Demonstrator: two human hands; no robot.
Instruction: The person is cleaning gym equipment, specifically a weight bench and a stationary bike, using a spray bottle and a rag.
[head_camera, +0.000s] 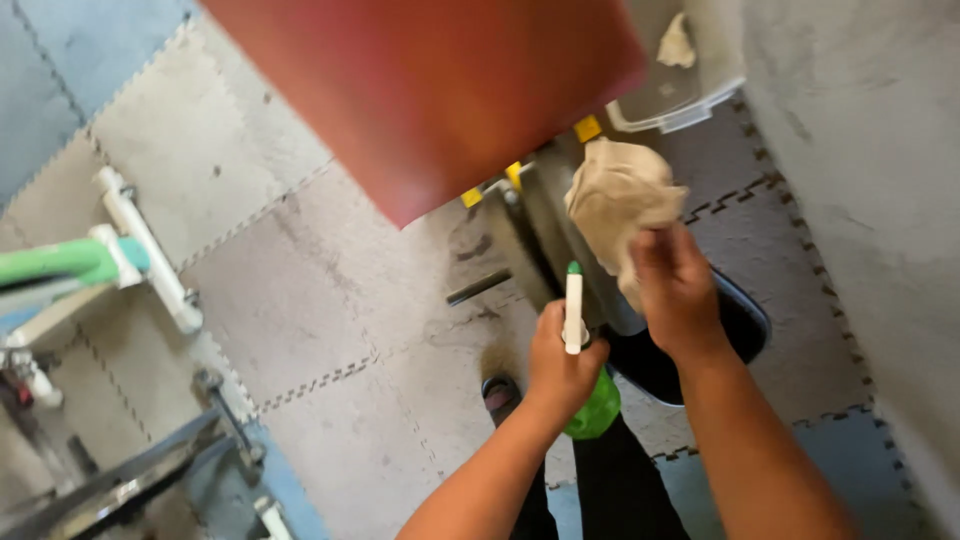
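At lower centre of the frame, the left hand (560, 365) was wrapped tight around a green spray bottle (596, 408), its white nozzle with a green tip (574, 305) pointing up. Just right of it, the right hand (678, 290) pinched a crumpled beige cloth (620, 200), which hung against a grey metal post (540, 240) at centre. A red-brown padded panel (430, 90) filled the top centre. Grey interlocking floor mats (290, 300) spread to the left, beneath a green-and-white machine frame (90, 260) at the left edge.
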